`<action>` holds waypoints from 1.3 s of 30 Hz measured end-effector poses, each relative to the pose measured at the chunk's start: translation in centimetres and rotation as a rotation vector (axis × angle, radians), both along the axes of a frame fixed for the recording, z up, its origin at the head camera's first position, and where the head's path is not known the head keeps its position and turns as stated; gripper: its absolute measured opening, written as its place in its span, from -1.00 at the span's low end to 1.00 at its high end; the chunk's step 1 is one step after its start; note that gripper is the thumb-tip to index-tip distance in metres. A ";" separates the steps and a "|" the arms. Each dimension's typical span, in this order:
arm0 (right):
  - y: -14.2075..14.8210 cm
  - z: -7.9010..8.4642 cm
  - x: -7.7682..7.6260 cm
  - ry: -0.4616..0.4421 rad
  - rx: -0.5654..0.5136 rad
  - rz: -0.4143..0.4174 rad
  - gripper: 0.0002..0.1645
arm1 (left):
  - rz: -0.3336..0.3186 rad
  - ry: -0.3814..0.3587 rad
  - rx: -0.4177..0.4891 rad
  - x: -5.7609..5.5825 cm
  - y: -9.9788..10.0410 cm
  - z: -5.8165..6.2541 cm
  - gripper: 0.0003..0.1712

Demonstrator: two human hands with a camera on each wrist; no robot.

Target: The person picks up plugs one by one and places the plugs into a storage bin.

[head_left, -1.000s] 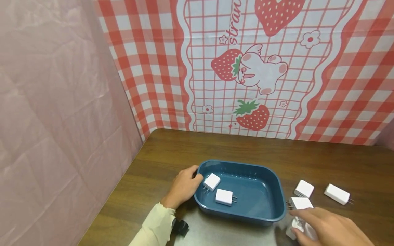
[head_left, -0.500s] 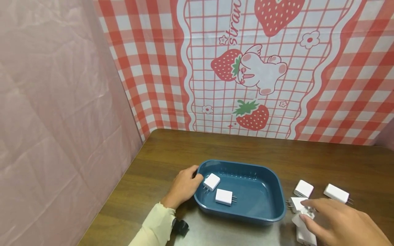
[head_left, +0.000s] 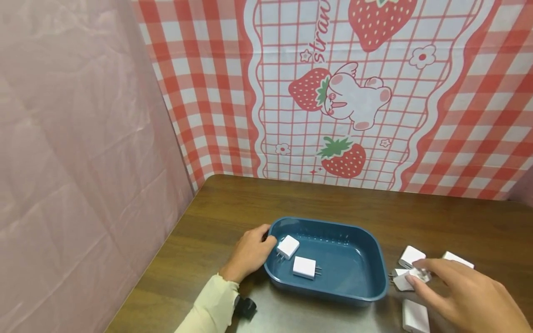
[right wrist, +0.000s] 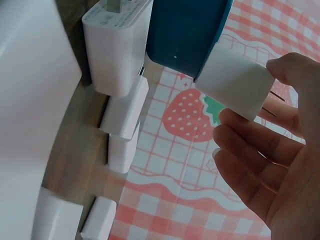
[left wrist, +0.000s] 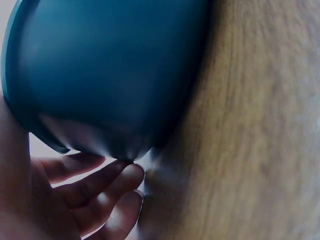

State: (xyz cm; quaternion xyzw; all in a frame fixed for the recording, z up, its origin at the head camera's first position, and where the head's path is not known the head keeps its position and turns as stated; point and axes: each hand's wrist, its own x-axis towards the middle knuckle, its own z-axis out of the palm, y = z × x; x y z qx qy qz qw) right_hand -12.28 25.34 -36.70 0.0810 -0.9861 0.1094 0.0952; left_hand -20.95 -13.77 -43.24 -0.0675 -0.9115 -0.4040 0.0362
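The white charger (right wrist: 232, 82) in the right hand (head_left: 470, 289) sits at the lower right of the head frame, seemingly lifted off the surface. Thumb and fingers pinch its smooth body, and its two prongs point back toward the palm in the right wrist view. Behind it in the head frame, a partly hidden charger (head_left: 400, 272) shows only an edge and its prongs; I cannot tell whether the two touch.

For a sound hold, the pinch should probably stay on the flat faces, light but firm, since the glossy casing could slip; lifting a little higher before moving sideways would help the charger clear its neighbours. The prongs look best kept away from the fingers.

The left hand (head_left: 251, 252), at the lower centre, grips the left end of the blue tray (head_left: 343, 266), thumb at the rim and fingers along the outer wall. That steadying hold seems right: firm enough to stop sliding, without tipping it. Inside, toward the left, lie two chargers (head_left: 304, 267), apart from each other.

More chargers rest at the lower right: one (head_left: 411, 255) above the pinched one, one (head_left: 458, 260) partly behind the hand, one (head_left: 415, 316) near the bottom edge.

The tabletop (head_left: 233, 203) is dark wood grain. A red-and-white checked cloth (head_left: 225, 92) with strawberries hangs behind; a creased pink cloth (head_left: 83, 138) fills the left.
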 end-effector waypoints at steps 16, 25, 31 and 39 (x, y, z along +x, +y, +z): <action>-2.9 1.4 -1.3 0.315 -0.049 0.164 -0.60 | 0.004 -0.003 0.007 0.1 -0.3 -0.2 -0.58; -4.5 1.5 -2.2 0.313 -0.058 0.204 -0.64 | -0.004 -0.001 0.010 0.0 0.0 0.0 -0.59; -5.6 1.9 -3.1 0.179 -0.049 0.183 -0.58 | -0.010 -0.006 0.018 -0.1 0.0 0.0 -0.60; -6.5 2.3 -4.2 0.104 -0.013 0.189 -0.59 | -0.010 -0.025 0.019 0.0 -0.1 0.1 -0.59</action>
